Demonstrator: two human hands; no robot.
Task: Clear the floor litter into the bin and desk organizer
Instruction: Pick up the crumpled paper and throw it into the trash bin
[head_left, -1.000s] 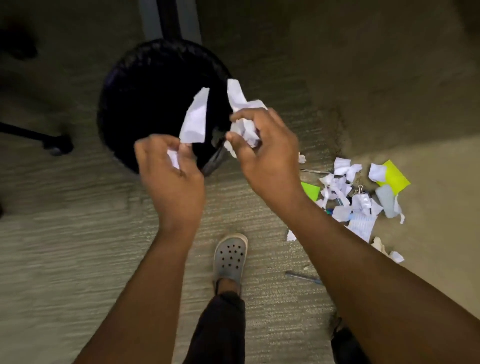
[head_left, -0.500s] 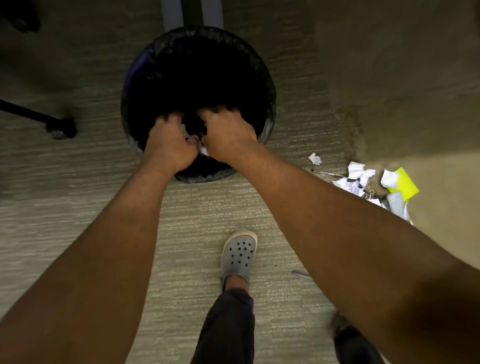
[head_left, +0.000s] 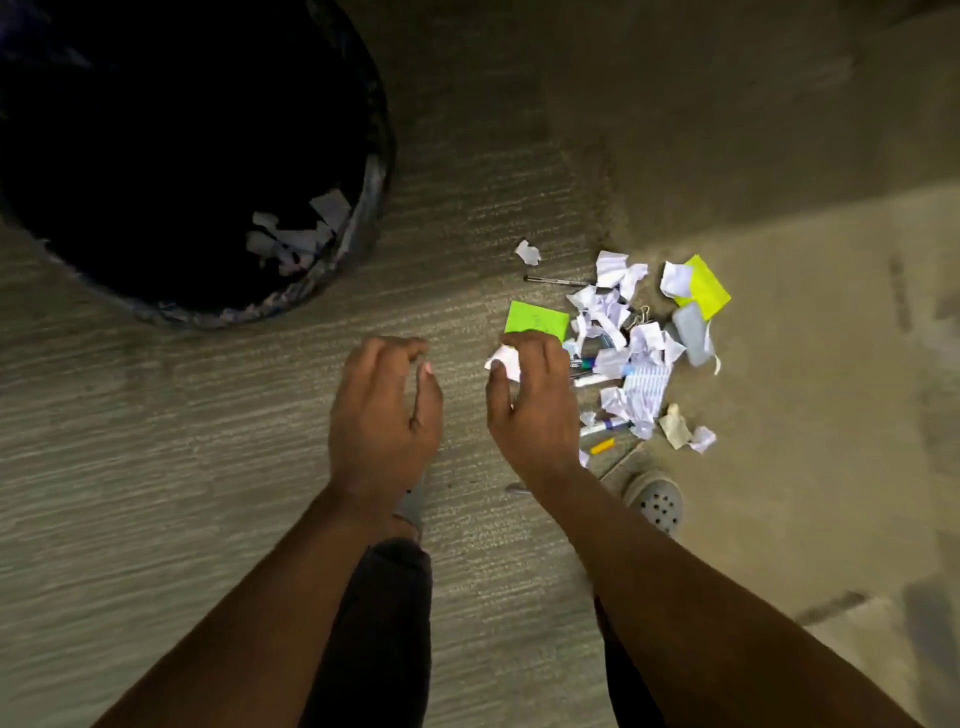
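The black lined bin (head_left: 363, 197) stands at the upper left, with white paper scraps (head_left: 296, 234) lying inside it. My left hand (head_left: 384, 415) hovers over the carpet with its fingers curled apart and nothing in it. My right hand (head_left: 530, 405) is beside it, thumb and fingers pinched on a small white paper scrap (head_left: 503, 358). Just beyond lies a green sticky note (head_left: 535, 318). To the right is the litter pile (head_left: 623, 338): torn white paper, several pens (head_left: 597, 379), a binder clip (head_left: 641, 314) and a yellow sticky note (head_left: 706, 286).
A lone white scrap (head_left: 527, 252) and a dark pen (head_left: 556, 280) lie on the carpet between bin and pile. My grey clog (head_left: 655, 501) stands just below the pile, and my dark trouser leg (head_left: 384, 613) is under my left forearm.
Both hands dropped their paper into the bin and pulled back out. The view swung right toward the litter pile, and my right hand now pinches a new white scrap.
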